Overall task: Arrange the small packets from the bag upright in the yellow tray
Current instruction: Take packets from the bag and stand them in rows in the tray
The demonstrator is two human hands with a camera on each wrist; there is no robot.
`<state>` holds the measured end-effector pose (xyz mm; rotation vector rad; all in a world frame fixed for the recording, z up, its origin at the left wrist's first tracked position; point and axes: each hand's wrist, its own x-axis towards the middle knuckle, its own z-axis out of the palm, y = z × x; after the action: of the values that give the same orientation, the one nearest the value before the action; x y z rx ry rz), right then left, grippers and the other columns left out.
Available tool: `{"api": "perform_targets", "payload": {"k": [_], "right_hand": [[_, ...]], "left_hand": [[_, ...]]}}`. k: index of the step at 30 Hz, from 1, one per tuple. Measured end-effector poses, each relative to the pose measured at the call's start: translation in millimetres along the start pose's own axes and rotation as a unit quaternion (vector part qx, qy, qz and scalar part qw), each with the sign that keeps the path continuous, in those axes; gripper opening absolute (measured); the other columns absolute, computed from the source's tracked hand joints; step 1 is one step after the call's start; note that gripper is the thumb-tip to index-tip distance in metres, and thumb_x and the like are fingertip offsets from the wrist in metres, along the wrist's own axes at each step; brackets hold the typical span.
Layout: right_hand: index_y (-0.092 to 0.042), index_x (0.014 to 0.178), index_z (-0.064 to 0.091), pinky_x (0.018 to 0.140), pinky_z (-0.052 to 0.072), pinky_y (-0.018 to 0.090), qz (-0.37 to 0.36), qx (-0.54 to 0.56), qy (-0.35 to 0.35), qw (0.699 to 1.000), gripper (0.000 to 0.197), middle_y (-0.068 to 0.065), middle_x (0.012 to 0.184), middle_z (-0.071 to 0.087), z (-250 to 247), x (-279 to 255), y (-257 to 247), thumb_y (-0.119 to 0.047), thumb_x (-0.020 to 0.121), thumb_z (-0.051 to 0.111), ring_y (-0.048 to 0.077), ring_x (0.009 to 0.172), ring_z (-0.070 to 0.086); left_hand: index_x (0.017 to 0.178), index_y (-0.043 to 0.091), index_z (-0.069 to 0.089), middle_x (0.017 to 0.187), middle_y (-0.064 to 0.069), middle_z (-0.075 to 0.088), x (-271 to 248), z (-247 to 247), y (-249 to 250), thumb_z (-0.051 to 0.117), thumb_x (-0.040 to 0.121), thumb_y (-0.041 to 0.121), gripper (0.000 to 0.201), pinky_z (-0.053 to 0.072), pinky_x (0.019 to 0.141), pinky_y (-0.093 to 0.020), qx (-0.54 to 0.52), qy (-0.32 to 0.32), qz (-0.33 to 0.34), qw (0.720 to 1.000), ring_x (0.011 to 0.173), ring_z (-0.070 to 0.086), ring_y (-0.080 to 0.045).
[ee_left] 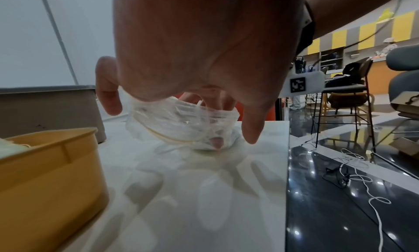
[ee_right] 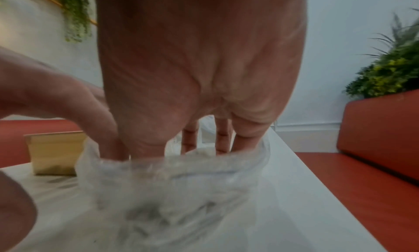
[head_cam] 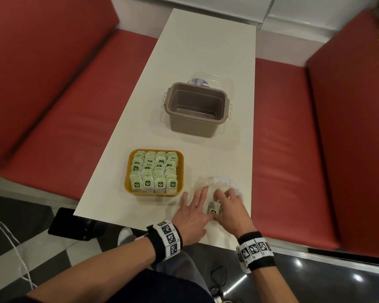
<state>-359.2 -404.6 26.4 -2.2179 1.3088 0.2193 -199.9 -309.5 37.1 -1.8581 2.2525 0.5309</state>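
The yellow tray (head_cam: 182,169) (ee_left: 45,175) (ee_right: 54,152) stands near the table's front, packed with rows of upright green packets (head_cam: 154,171). To its right lies a crumpled clear plastic bag (head_cam: 222,182) (ee_left: 181,123) (ee_right: 172,184). My left hand (head_cam: 195,202) (ee_left: 192,58) rests flat with spread fingers on the bag's left edge. My right hand (head_cam: 228,204) (ee_right: 199,76) is inside the bag, thumb and curled fingers round a few packets (head_cam: 213,209) between the two hands. The bag's film blurs what else is inside.
A brown bin (head_cam: 197,106) (ee_left: 45,108) stands behind the tray mid-table, with a clear lid (head_cam: 212,80) behind it. The narrow white table (head_cam: 206,40) has red benches (head_cam: 293,149) on both sides. The front table edge is just under my wrists.
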Motion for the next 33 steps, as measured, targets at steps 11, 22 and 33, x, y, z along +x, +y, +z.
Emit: {"api": "perform_targets", "payload": {"k": [11,22,33], "right_hand": [[-0.036,0.125,0.059,0.087,0.056,0.038,-0.03,-0.024,0.013,0.999,0.028,-0.004,0.118,0.049,13,-15,-2,-0.03,0.101,0.071,0.021,0.111,0.043],[-0.034,0.088,0.076,0.076,0.049,0.013,0.02,0.242,0.164,0.956,0.013,-0.02,0.09,0.078,-28,-12,13,-0.028,0.089,0.088,-0.001,0.086,0.071],[0.001,0.108,0.072,0.089,0.066,0.036,0.1,0.713,0.165,0.674,0.017,0.019,0.105,0.075,-12,-13,12,-0.003,0.094,0.081,0.033,0.101,0.076]], "left_hand": [[0.16,0.048,0.026,0.171,-0.035,-0.021,10,10,-16,0.059,0.102,0.047,0.067,0.0,0.121,-0.075,0.032,-0.098,0.025,0.994,0.159,-0.02,-0.053],[0.158,0.039,0.034,0.175,-0.021,-0.024,9,2,-28,0.055,0.104,0.056,0.061,0.001,0.123,-0.073,0.007,-0.119,0.034,0.992,0.161,-0.015,-0.049],[0.123,0.029,0.062,0.133,0.005,0.063,12,8,-22,0.036,0.109,0.047,0.034,0.033,0.108,-0.054,-0.108,0.089,-0.036,0.989,0.135,0.05,-0.026]]}}
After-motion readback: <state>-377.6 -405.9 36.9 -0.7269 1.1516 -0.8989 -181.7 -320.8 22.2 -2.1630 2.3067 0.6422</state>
